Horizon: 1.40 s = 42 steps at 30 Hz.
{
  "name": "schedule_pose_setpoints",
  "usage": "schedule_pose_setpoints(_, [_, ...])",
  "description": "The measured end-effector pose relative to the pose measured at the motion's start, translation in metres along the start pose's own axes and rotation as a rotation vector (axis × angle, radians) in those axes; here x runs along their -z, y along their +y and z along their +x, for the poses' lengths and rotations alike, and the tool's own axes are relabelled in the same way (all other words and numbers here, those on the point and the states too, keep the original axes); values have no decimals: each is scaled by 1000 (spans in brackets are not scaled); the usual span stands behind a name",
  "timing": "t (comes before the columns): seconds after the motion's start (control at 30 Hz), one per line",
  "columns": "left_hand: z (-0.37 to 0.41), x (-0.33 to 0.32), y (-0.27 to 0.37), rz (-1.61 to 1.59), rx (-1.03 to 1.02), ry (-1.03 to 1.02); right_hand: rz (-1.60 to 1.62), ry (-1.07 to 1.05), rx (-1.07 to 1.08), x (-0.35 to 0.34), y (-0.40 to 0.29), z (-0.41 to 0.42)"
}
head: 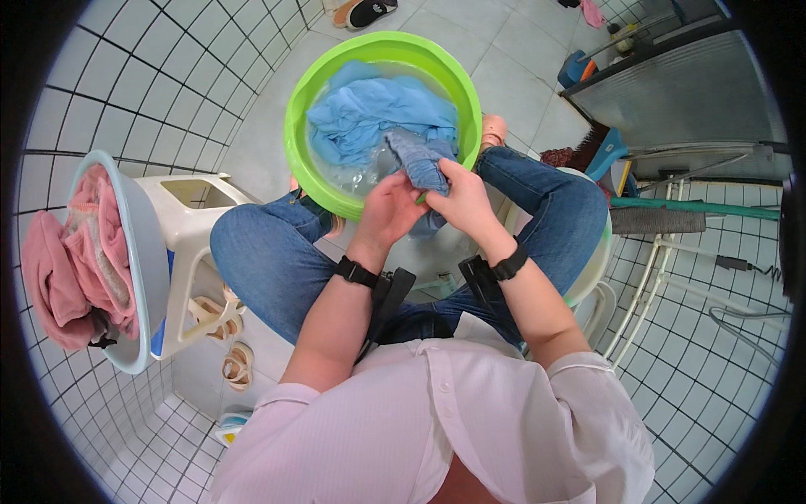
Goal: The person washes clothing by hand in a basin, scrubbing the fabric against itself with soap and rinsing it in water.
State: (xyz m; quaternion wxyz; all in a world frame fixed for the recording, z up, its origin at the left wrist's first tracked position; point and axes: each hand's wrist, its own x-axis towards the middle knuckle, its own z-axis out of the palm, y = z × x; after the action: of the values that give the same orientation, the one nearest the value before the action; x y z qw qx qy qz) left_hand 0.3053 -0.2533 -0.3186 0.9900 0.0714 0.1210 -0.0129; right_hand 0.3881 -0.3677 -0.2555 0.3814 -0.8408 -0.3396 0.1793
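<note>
A bright green plastic basin sits on the floor in front of me, between my knees. Inside lie a light blue cloth garment, heaped up, and cloudy, sudsy water. Over the basin's near rim, my right hand pinches a wet blue denim garment between thumb and fingers. My left hand holds the near left edge of the same denim, palm partly turned up. Part of the denim hangs below the hands, outside the rim. Its far end rests against the light blue cloth.
At left, a pale blue basin with pink fleece clothing rests on a white plastic stool. Sandals lie below it. To the right stand a pale bucket, a blue dustpan, a brush and a white rack.
</note>
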Motion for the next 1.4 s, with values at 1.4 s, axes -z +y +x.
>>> schedule_pose_setpoints(1.4, [-24, -4, 5, 2332, -596, 174, -256, 294, 120, -69, 35, 48])
